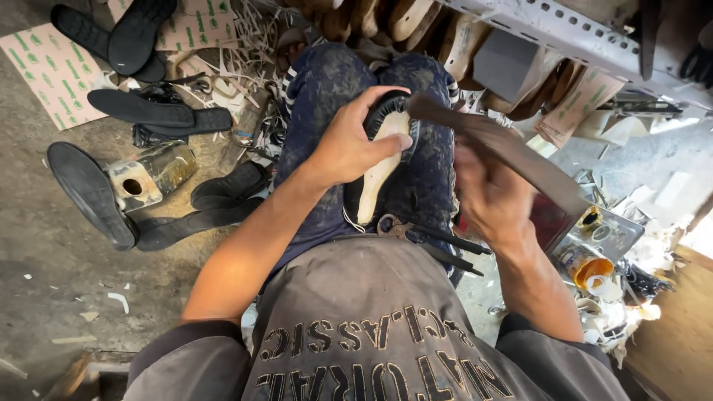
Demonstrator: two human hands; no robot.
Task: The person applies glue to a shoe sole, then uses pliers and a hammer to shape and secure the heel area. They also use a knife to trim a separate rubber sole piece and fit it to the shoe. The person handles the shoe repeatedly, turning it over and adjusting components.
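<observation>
Shoe (380, 160) lies sole-up along the lap, heel end toward the body, toe end away under the clenched left hand (349, 145); right hand (490, 197) (blurred) grasps a long brown strip (512, 148) slanting off to the shoe's right.

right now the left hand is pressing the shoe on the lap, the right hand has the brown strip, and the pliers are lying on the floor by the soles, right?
Not quite. The pliers lie on the person's lap, not on the floor by the soles. The rest holds: the left hand presses the shoe on the lap and the right hand has the brown strip. The head view shows it.
</observation>
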